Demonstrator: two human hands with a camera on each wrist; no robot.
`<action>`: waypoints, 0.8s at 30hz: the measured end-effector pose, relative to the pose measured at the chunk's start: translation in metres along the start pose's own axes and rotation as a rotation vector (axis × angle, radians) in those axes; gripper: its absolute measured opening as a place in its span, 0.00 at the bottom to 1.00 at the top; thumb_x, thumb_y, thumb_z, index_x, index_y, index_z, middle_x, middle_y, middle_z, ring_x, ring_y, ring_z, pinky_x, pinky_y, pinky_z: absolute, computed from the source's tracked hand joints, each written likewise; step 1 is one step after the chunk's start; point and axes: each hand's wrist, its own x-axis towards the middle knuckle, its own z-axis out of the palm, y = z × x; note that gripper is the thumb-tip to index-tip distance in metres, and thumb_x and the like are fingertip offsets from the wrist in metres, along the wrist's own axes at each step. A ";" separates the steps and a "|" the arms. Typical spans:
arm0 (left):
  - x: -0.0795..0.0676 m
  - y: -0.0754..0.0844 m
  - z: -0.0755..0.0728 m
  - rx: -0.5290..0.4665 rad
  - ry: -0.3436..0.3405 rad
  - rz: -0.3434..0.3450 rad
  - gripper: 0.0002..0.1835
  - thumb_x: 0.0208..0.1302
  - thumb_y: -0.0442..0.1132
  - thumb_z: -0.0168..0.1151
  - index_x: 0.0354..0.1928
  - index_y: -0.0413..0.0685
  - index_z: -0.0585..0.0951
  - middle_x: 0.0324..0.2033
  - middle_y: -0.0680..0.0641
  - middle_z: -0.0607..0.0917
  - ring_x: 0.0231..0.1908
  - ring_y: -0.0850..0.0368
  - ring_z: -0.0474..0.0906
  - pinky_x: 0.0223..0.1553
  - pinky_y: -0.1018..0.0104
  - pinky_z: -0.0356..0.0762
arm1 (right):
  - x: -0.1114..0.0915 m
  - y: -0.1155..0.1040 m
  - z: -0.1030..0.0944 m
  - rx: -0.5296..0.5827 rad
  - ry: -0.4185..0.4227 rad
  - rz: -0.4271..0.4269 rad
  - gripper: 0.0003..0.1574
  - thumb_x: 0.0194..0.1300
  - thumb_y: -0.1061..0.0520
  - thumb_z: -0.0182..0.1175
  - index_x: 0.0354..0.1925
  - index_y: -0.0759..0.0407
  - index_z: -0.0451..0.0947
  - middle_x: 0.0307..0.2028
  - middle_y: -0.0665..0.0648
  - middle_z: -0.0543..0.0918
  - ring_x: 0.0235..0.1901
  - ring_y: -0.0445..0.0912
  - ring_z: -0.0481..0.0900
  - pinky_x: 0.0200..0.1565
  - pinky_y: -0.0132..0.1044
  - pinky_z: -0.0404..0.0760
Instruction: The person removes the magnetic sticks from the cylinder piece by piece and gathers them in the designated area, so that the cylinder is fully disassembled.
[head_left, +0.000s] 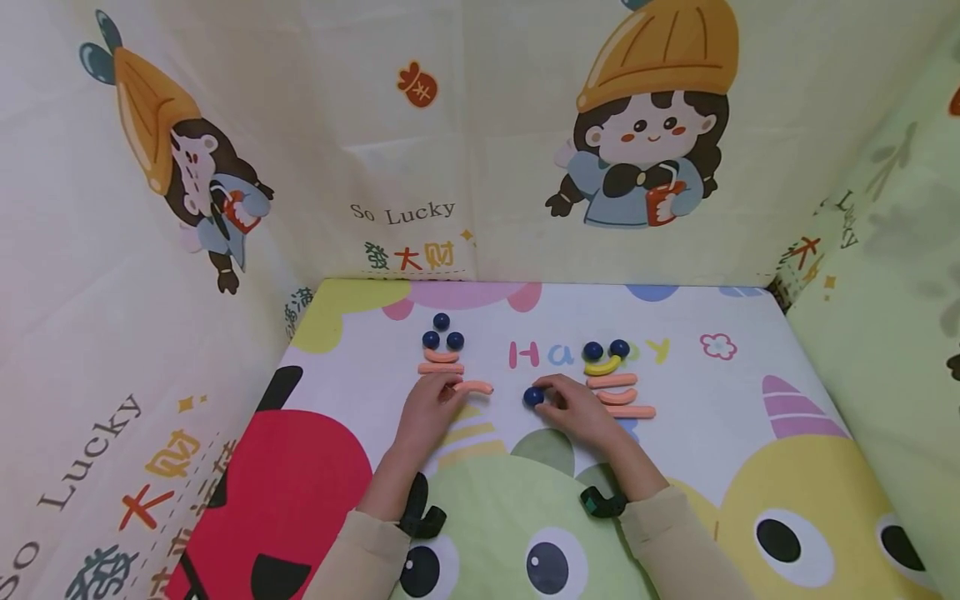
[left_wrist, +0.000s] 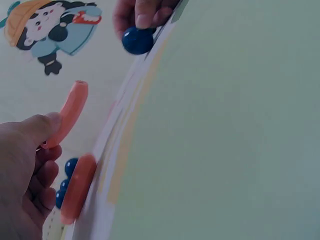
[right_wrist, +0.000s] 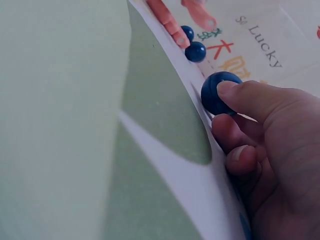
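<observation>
My left hand (head_left: 429, 408) pinches one end of a curved pink sausage-shaped piece (head_left: 476, 387). In the left wrist view this curved piece (left_wrist: 74, 111) tilts upward, thumb against its lower part. My right hand (head_left: 579, 410) grips a dark blue ball (head_left: 533, 397) between thumb and fingers; the right wrist view shows the ball (right_wrist: 216, 94) close over the sheet. Just beyond the left hand lie a straight pink stick (head_left: 441, 368), a curved pink piece (head_left: 441, 357) and three blue balls (head_left: 441, 322). Near the right hand are a yellow banana-shaped piece (head_left: 602, 366) and several pink pieces (head_left: 611, 381).
Two more blue balls (head_left: 593, 351) sit above the yellow piece. The tabletop (head_left: 465, 317) carries printed cartoon animals and coloured letters. Printed cloth walls (head_left: 510, 167) stand at the back and both sides. Each wrist wears a black strap (head_left: 602, 503).
</observation>
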 end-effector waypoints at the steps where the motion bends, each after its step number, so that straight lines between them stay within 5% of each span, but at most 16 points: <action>1: -0.003 -0.003 -0.004 -0.011 0.000 -0.010 0.19 0.65 0.59 0.64 0.50 0.57 0.84 0.42 0.58 0.84 0.43 0.59 0.79 0.49 0.55 0.79 | 0.000 0.000 0.000 -0.001 0.007 0.000 0.21 0.67 0.45 0.64 0.57 0.38 0.75 0.38 0.42 0.78 0.34 0.41 0.75 0.37 0.35 0.76; 7: -0.015 -0.018 -0.021 0.028 0.009 -0.061 0.15 0.61 0.65 0.63 0.42 0.68 0.83 0.35 0.61 0.81 0.36 0.62 0.76 0.40 0.60 0.76 | 0.004 0.001 0.001 0.011 0.034 0.048 0.22 0.67 0.45 0.64 0.58 0.40 0.75 0.37 0.45 0.79 0.34 0.44 0.75 0.37 0.38 0.77; 13: -0.021 -0.032 -0.026 0.085 0.006 -0.086 0.17 0.62 0.64 0.64 0.42 0.62 0.83 0.35 0.58 0.81 0.36 0.60 0.75 0.40 0.61 0.76 | 0.006 -0.001 0.002 0.003 0.058 0.085 0.25 0.67 0.45 0.64 0.60 0.43 0.74 0.37 0.48 0.79 0.33 0.44 0.74 0.35 0.37 0.75; 24: -0.021 -0.039 -0.025 0.201 -0.072 -0.007 0.14 0.65 0.57 0.64 0.41 0.57 0.83 0.31 0.57 0.78 0.37 0.60 0.73 0.40 0.61 0.73 | 0.005 -0.003 0.005 -0.008 0.074 0.107 0.27 0.67 0.46 0.64 0.63 0.44 0.73 0.39 0.48 0.78 0.30 0.44 0.74 0.31 0.35 0.75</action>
